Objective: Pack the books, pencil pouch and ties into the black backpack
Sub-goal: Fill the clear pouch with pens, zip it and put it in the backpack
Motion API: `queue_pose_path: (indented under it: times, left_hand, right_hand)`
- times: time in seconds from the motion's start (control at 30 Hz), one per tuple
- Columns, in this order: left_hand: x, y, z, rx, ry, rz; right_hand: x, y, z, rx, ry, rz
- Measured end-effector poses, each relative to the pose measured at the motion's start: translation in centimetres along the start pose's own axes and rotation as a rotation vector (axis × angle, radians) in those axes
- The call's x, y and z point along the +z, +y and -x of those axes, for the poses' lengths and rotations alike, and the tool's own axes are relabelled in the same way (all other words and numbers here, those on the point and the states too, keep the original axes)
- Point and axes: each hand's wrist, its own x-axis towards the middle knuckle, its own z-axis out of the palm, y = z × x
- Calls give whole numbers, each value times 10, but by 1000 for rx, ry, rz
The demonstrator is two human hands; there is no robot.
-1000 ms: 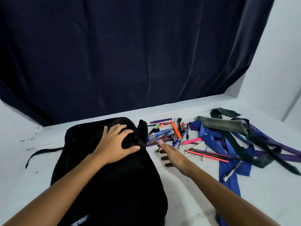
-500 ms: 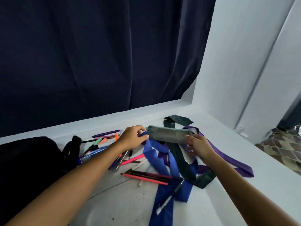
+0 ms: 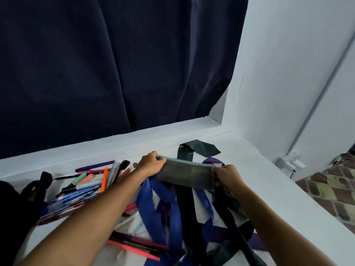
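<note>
Head view — both hands, left hand [image 3: 151, 164] and right hand [image 3: 228, 177], grip perhaps mesh grey pencil pouch [image 3: 185, 174].

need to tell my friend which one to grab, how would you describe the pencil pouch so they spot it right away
Start at the white ledge below the dark curtain, where the ties lie tangled. The pencil pouch is held just above them, the left hand gripping one end and the right hand the other. Unlike those long ribbon-like ties, it is a short, flat grey rectangle.
</note>
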Motion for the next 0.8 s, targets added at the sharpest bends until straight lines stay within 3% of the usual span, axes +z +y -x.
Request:
queue_pose_path:
  times: [0.17, 0.33, 0.53, 0.8]
  left_hand:
    - [5, 7, -6, -7, 134, 153]
    - [-15, 24, 10, -8, 171, 641]
    - [-68, 10, 67, 3, 124, 1083]
    - [-126, -90, 188, 46, 113, 1008]
  right_hand:
    - [-3, 1, -11, -94, 103, -88]
    - [-19, -12, -1, -162, 58, -454]
    - [-22, -42, 30, -249, -247, -649]
    - [40, -63, 89, -452, -692, -555]
